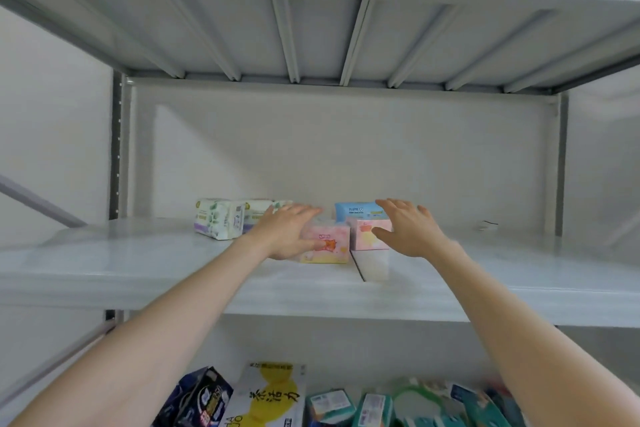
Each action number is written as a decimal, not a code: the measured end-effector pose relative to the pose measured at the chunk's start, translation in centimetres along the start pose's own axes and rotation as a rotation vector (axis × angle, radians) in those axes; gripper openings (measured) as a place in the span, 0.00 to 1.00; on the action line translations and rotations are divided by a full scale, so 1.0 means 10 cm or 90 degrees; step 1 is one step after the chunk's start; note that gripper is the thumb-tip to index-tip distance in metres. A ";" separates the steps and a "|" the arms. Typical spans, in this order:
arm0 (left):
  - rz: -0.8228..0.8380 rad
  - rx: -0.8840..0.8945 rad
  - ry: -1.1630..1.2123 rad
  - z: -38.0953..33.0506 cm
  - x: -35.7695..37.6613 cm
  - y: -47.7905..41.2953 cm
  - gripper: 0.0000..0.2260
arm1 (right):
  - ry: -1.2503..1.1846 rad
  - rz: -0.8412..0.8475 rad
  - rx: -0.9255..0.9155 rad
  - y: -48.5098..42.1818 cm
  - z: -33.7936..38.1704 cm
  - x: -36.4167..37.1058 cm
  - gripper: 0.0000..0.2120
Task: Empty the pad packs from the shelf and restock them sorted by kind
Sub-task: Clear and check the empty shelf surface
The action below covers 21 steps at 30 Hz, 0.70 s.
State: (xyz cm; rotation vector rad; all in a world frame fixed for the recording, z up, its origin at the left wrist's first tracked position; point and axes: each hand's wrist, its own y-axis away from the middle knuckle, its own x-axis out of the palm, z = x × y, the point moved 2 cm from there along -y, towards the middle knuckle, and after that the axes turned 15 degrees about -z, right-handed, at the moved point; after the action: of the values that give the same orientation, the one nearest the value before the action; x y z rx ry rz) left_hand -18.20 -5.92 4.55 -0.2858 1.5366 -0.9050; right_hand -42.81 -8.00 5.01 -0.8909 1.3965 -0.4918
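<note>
head view | faces the shelf [138, 263] head-on — near | wide-angle

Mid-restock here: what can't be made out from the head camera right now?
1. Head view: labels on the blue pack and pink packs, blurred and partly covered by the left hand and right hand.
2. Head view: the small object on the right of the shelf, too small to identify.
3. Head view: the lower-shelf packs, cut off by the bottom edge.

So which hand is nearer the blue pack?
Right. The right hand is spread at the right end of the blue pack, overlapping it in view. The left hand lies on a pink pack, in front and to the left.
</note>
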 end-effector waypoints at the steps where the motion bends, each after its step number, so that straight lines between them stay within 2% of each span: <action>1: 0.011 -0.005 0.010 0.02 0.05 -0.07 0.35 | -0.013 0.016 0.002 -0.09 -0.07 0.08 0.32; 9: 0.070 -0.054 0.149 0.12 0.37 -0.35 0.32 | -0.142 0.175 0.059 -0.61 -0.37 0.63 0.39; 16: 0.029 -0.130 0.262 0.21 0.43 -0.33 0.28 | -0.222 0.195 0.061 -0.72 -0.35 0.88 0.34; 21: 0.035 -0.190 0.322 0.40 0.37 -0.28 0.27 | -0.203 0.191 0.014 -0.75 -0.35 0.80 0.22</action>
State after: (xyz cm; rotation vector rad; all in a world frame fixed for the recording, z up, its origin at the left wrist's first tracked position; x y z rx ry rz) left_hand -16.18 -11.64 4.06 -0.2359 2.1439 -0.7327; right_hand -43.50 -19.43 6.05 -0.6921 1.2009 -0.1287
